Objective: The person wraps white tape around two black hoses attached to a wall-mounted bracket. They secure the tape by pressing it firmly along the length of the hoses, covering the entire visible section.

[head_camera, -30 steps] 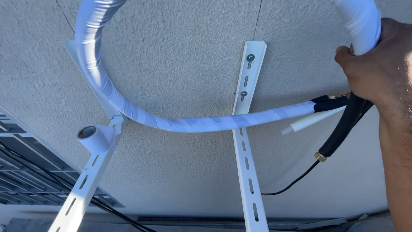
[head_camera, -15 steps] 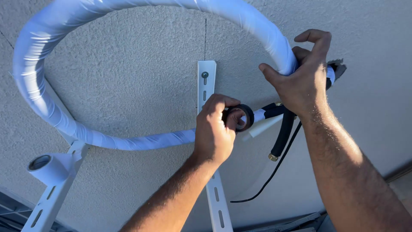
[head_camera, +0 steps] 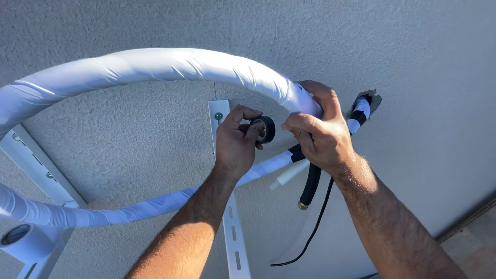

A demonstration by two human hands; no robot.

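A thick white-wrapped pipe bundle [head_camera: 155, 66] loops across the grey stucco wall and runs into a hole in the wall [head_camera: 368, 99] at the upper right. My left hand [head_camera: 235, 142] holds a small roll of black tape [head_camera: 265, 129] in front of the wall. My right hand [head_camera: 319, 133] grips the white bundle just left of the hole, its fingertips close to the roll. Below my hands the thinner wrapped end of the loop [head_camera: 155, 204] ends in a black insulated pipe with a brass fitting [head_camera: 309, 188], a short white tube [head_camera: 287, 175] and a thin black cable [head_camera: 310, 235].
Two white slotted metal brackets are screwed to the wall, one upright behind my left arm [head_camera: 235, 243] and one slanted at the left [head_camera: 36, 165]. A white pipe clamp [head_camera: 23, 240] sits at the lower left. Paved ground [head_camera: 475, 232] shows at the lower right.
My view has swung left and down, so hands and hole now sit nearer the middle. My left hand came up with the tape roll a second ago and still holds it by my right hand.
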